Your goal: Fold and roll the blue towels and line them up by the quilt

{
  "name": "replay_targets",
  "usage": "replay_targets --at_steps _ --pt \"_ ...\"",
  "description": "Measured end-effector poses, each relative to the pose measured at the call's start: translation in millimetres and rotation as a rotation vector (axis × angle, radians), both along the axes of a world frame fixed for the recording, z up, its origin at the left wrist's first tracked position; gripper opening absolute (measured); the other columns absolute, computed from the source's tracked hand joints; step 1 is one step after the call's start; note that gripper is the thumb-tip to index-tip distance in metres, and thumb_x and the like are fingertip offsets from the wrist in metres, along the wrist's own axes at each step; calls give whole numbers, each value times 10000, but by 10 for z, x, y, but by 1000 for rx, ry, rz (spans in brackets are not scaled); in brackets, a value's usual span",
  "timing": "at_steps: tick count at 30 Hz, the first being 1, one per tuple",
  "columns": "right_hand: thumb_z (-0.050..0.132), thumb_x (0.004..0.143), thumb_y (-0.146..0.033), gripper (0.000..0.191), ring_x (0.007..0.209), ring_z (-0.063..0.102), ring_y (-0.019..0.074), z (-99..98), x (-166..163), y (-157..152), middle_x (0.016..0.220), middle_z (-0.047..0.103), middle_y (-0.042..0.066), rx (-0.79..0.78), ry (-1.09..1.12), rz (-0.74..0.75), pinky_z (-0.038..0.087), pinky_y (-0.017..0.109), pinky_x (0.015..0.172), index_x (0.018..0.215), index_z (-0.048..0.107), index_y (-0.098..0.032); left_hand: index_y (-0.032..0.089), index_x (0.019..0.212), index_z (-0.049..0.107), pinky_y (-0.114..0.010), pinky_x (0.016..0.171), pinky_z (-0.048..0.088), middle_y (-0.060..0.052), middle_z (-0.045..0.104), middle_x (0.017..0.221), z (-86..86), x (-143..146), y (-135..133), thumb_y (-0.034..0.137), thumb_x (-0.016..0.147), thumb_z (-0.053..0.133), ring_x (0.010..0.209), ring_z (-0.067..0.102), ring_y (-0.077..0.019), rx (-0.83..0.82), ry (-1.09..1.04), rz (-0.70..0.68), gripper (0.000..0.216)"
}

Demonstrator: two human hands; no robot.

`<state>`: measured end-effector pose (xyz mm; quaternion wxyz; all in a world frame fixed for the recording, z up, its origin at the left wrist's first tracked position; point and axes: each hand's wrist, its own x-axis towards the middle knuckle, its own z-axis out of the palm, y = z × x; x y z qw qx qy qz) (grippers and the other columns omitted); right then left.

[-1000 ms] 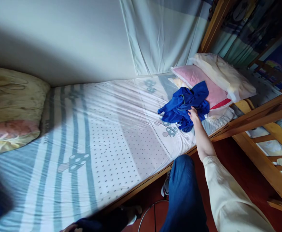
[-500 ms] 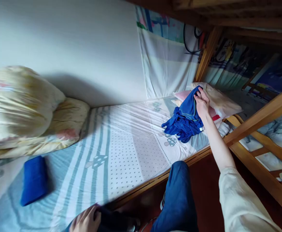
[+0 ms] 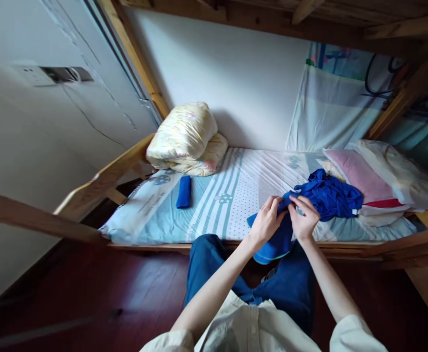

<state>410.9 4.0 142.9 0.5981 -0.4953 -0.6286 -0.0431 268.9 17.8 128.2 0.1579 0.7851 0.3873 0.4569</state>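
Both of my hands are closed on a blue cloth garment (image 3: 275, 244) with light edge stitching, held over my knees at the bed's front edge. My left hand (image 3: 267, 219) pinches it on one side, and my right hand (image 3: 304, 215) grips it close beside. Part of the cloth hangs down between my legs. Just beyond my right hand a crumpled blue cloth pile (image 3: 333, 195) lies on the bed; whether it joins the held piece I cannot tell. Farther left rests a neatly folded blue cloth (image 3: 183, 192).
A folded cream quilt (image 3: 186, 132) sits at the bed's left end. Pink and white pillows (image 3: 360, 173) lie at the right. The patterned mattress (image 3: 214, 215) has a wooden bed frame (image 3: 78, 195) around it, with bunk boards overhead. A wall socket (image 3: 38, 76) has a cable.
My right hand has brought blue cloth from the pile toward my lap. My left hand has come up from my knee and taken hold of it. The view has swung left.
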Motion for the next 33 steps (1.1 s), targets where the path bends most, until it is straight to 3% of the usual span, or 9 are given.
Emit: replay_targets --at_steps 2,5,13,17,21,23,26,30,33 --pt "594 960 -276 198 812 732 225 -185 -146 -58 886 754 66 -16 16 -1 637 381 789 970 791 -263 209 1173 573 -320 804 614 -66 673 1027 -63 -191 11 156 987 492 918 720 -195 -14 109 -17 210" --pt "602 941 -259 169 811 699 235 -342 -197 -89 847 721 60 -36 -21 25 617 408 769 939 770 -274 216 1208 585 -283 770 602 -65 678 1041 -44 -516 -31 66 977 382 873 717 -170 28 248 -43 342" --pt "665 821 -286 51 867 645 244 -608 -198 43 922 637 72 -40 -59 17 564 378 750 854 681 -250 169 1315 534 -304 792 622 -113 678 1080 351 -870 -221 52 969 357 960 715 -199 259 466 -114 406" --pt "615 796 -292 71 764 663 224 -820 -114 109 822 675 37 -274 -14 72 547 323 660 837 646 -242 191 1353 529 -264 837 610 -95 694 1101 578 -1078 -272 35 970 334 985 714 -165 289 368 -68 457" --pt "556 745 -249 63 636 668 233 -1029 221 80 691 691 23 -534 2 7 526 318 579 744 619 -253 212 1350 575 -284 943 588 -92 698 1162 692 -1493 -138 45 956 324 1060 702 -174 294 381 50 497" --pt "534 723 -226 88 630 688 252 -1066 443 45 668 706 29 -563 -19 -34 542 338 593 719 611 -267 213 1336 597 -304 964 581 -90 698 1160 629 -1736 11 55 939 347 1060 696 -188 243 439 100 494" --pt "484 731 -196 175 778 751 290 -1007 740 -7 834 782 67 -497 -68 -66 591 392 701 769 636 -273 197 1330 598 -342 980 571 -102 686 1170 379 -2042 265 22 870 385 1086 671 -218 135 589 129 537" --pt "445 785 -154 289 904 771 285 -745 973 -74 1000 804 74 -430 -131 -62 616 423 812 888 693 -260 173 1252 610 -351 948 565 -118 672 1131 -27 -2248 530 3 814 419 1040 653 -234 16 770 177 507" --pt "466 854 -177 325 971 770 265 -454 1099 -108 1047 805 55 -398 -145 -64 613 410 901 1004 739 -270 171 1107 638 -346 902 561 -98 675 964 -193 -2345 651 44 839 430 934 651 -232 -40 785 205 363"
